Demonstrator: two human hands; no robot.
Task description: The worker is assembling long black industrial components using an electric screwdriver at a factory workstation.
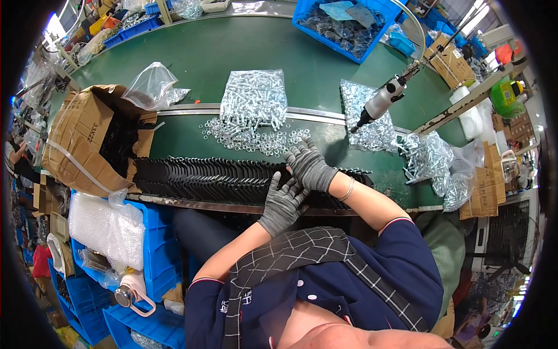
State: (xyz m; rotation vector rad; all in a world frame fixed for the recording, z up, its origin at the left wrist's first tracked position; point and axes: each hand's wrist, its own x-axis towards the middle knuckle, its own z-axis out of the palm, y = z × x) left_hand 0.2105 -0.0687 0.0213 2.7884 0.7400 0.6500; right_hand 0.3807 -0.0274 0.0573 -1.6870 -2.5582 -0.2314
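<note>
Both my hands wear grey knitted gloves. My left hand [283, 203] rests over the near side of a long row of black curved parts [215, 177], thumb held away from the other fingers. Just beyond it and to the right, my right hand [312, 167] reaches across the row, its stretched fingers at the edge of a loose pile of small metal rings [270, 141]. Neither hand shows anything held. Small silvery pieces top the far ends of many black parts. Under my hands, part of the row is hidden.
Behind the rings lies a bag of bolts [254, 96]. A powered screwdriver [381, 104] hangs over another hardware bag [363, 131]. At left stands an open carton [81, 139] with black parts; a blue bin [302, 20] sits at the back. Bagged bolts [427, 160] lie right.
</note>
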